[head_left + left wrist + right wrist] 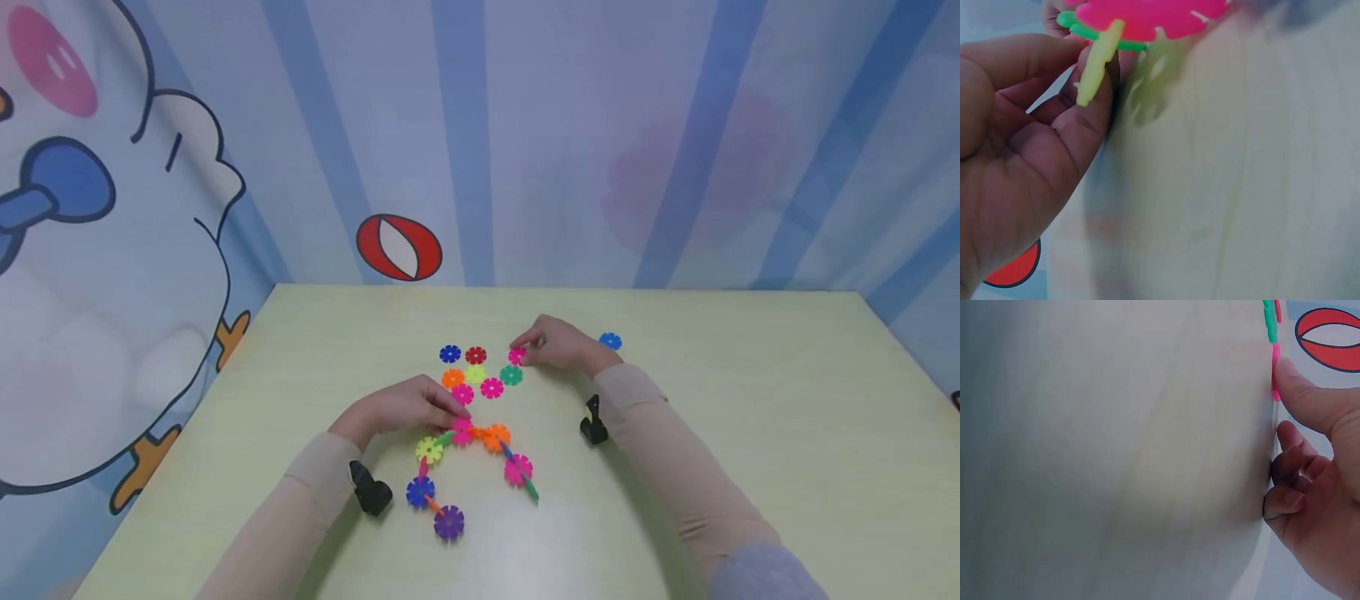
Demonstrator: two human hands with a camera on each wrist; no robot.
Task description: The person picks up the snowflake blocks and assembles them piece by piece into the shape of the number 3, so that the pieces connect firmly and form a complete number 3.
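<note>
A curved chain of interlocked snowflake discs lies on the table in the head view, with purple (449,523), dark blue (421,492), yellow (429,451), orange (497,437) and pink ones, some seen edge-on. My left hand (408,408) pinches it at the top, by a pink disc (462,432); the left wrist view shows a yellow disc (1099,65) edge-on in front of the fingers. Farther back, my right hand (561,340) holds a loose pink disc (516,356) between thumb and index finger. In the right wrist view, its other fingers are curled.
Between the hands lie loose discs: blue (450,354), dark red (476,356), orange (452,379), pale yellow (475,375), green (512,375) and two pink. One light blue disc (611,341) lies beyond the right wrist. A printed curtain (540,167) hangs behind the table.
</note>
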